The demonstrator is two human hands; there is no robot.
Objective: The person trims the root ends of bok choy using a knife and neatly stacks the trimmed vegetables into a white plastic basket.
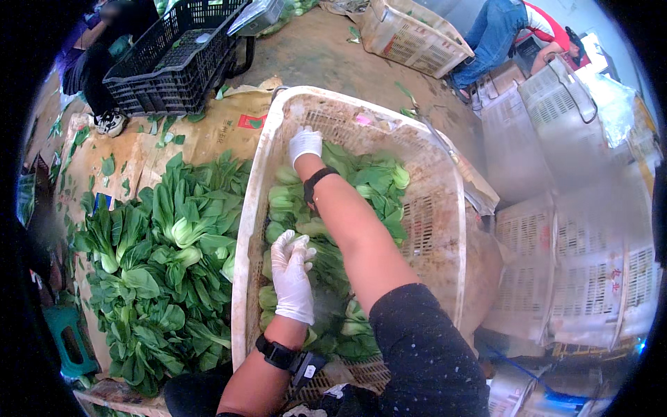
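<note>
A large, dirty white plastic crate (455, 243) stands in front of me, with heads of bok choy (375, 177) laid along its left side and middle. My right hand (304, 144), in a white glove, reaches to the crate's far left corner, beside the farthest heads; its fingertips are hidden. Nearer to me, my left hand (290, 274), also gloved, hovers over the greens by the left wall. Its fingers are loosely bent and apart, with nothing visible in them. Left of the crate lies a big heap of loose bok choy (160, 278).
A black crate (156, 87) stands at the far left, near a seated person (104, 69). Another white crate (417, 42) is at the back. A person in jeans (490, 31) bends at the far right, behind stacked white crates (521, 264). A green stool (69, 340) is at left.
</note>
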